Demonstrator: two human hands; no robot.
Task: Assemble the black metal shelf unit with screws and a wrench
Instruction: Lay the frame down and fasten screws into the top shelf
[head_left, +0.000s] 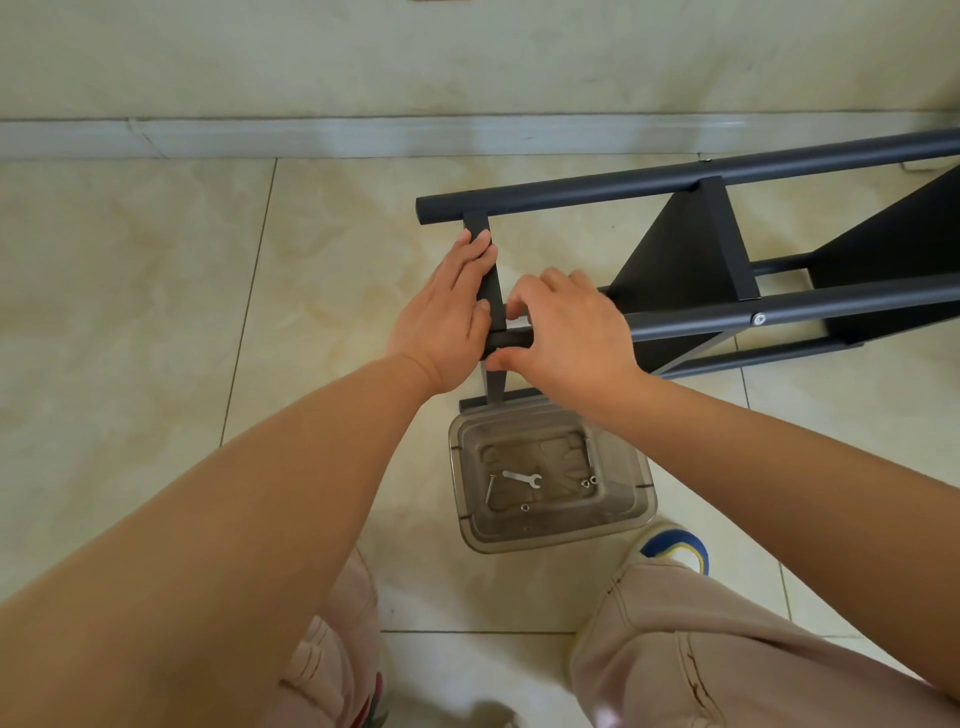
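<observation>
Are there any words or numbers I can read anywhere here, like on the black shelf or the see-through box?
None: no readable word, number or brand shows anywhere.
Shelf: plain black, no label.
Box: raised shapes moulded in its bottom, but no letters can be made out.
Wrench: too small to show any marking.
Shoe: blue and yellow patches, no text visible.

Both bare forearms reach forward and converge at the end of the black metal shelf frame (675, 249). The left hand (447, 312) lies with straight fingers flat along the frame's short crossbar. Just right of it, the right hand (566, 327) curls its fingers and thumb around the near tube's end.
</observation>
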